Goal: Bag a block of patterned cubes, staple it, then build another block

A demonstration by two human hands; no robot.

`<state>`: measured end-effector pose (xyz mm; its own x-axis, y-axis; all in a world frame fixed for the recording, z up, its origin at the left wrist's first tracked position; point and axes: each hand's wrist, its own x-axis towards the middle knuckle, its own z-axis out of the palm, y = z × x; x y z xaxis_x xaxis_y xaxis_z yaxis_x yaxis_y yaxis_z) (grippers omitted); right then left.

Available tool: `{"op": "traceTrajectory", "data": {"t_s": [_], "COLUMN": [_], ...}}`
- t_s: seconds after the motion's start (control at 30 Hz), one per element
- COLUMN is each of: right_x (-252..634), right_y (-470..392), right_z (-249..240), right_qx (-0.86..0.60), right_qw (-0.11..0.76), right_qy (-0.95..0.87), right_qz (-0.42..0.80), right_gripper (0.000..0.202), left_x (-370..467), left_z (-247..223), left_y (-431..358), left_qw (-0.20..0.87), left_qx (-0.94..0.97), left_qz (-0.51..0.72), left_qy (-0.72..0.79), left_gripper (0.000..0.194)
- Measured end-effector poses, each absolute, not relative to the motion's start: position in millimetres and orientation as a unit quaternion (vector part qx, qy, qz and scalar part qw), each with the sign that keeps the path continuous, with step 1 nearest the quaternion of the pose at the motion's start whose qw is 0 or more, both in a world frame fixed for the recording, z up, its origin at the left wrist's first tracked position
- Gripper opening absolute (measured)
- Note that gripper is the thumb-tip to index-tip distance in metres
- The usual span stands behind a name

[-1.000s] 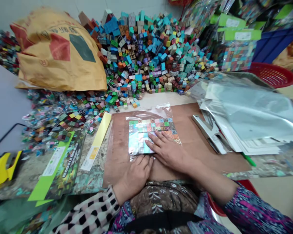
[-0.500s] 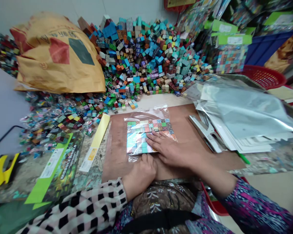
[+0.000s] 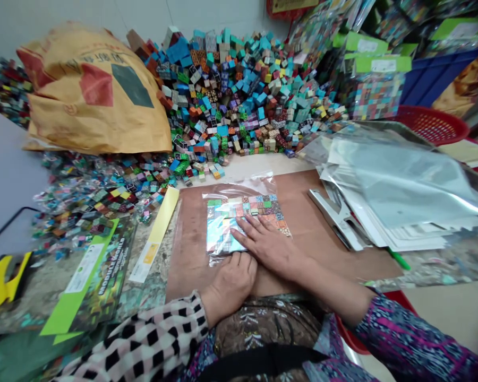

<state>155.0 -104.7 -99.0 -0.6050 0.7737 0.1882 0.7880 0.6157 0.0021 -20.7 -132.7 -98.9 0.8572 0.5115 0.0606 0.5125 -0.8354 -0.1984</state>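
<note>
Clear plastic wraps a flat block of small, multicoloured patterned cubes, and this bag (image 3: 217, 225) lies at the centre of the clock, on a brown rectangular board (image 3: 306, 199) set on the mottled grey tabletop (image 3: 456, 265). Coming in from four o'clock, the bare right hand (image 3: 269, 244) lies palm down across the bag's lower right part; its grip is apart, the fingers outstretched and resting on the plastic. At six o'clock the bare left hand (image 3: 231, 278) has its fingers curled at the bag's near edge, close beside the right hand; whether its grip pinches the plastic, I cannot tell.

A silver metal stapler (image 3: 336, 220) lies at three o'clock, touching a loose stack of white sheets and clear plastic sleeves (image 3: 414, 185) that spreads farther out. A slim green object (image 3: 399, 259) pokes out at the stack's near edge. Toward nine o'clock, a pale yellow paper strip (image 3: 157, 228) slants just beside the board; beyond it, toward eight, are green-and-dark printed cards (image 3: 99, 276) and a yellow plastic tool (image 3: 2, 286). An orange-yellow printed sack (image 3: 99, 90) sits at ten o'clock, against a great heap of colourful cubes (image 3: 239, 95) at twelve. Toward two stands a red perforated basket (image 3: 438, 124).
</note>
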Motion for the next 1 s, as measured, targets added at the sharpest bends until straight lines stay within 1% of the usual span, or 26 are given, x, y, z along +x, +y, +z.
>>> {"op": "traceTrajectory", "data": {"t_s": [0.17, 0.4, 0.5, 0.57, 0.63, 0.73, 0.77, 0.83, 1.0], "right_x": [155, 157, 158, 158, 157, 156, 155, 155, 152], "right_y": [-107, -106, -108, -113, -123, -140, -146, -153, -153], "right_z": [-99, -86, -80, -79, -79, -83, -86, -91, -104], "right_qx": [-0.439, -0.437, -0.430, -0.426, -0.431, -0.419, -0.413, -0.411, -0.446], "right_qw": [0.093, 0.080, 0.073, 0.088, 0.133, 0.215, 0.227, 0.223, 0.179], "right_qy": [-0.893, -0.896, -0.900, -0.900, -0.891, -0.876, -0.875, -0.873, -0.863], "right_qz": [-0.040, 0.003, 0.000, -0.016, -0.044, -0.099, -0.114, -0.136, -0.154], "right_gripper": [0.051, 0.057, 0.057, 0.056, 0.048, 0.023, 0.020, 0.021, 0.020], "left_x": [-26, -17, -14, -15, -16, -19, -20, -22, -25], "left_z": [-98, -89, -90, -91, -91, -91, -91, -91, -92], "left_y": [-133, -136, -135, -134, -133, -132, -131, -130, -129], "left_qw": [0.093, 0.098, 0.104, 0.105, 0.100, 0.072, 0.060, 0.050, 0.082], "left_qx": [-0.959, -0.948, -0.945, -0.945, -0.945, -0.946, -0.947, -0.948, -0.948], "left_qz": [-0.006, 0.057, 0.053, 0.047, 0.042, 0.036, 0.036, 0.030, 0.005], "left_qy": [-0.267, -0.298, -0.304, -0.307, -0.309, -0.315, -0.315, -0.312, -0.307], "left_gripper": [0.019, 0.015, 0.015, 0.016, 0.017, 0.017, 0.015, 0.014, 0.011]}}
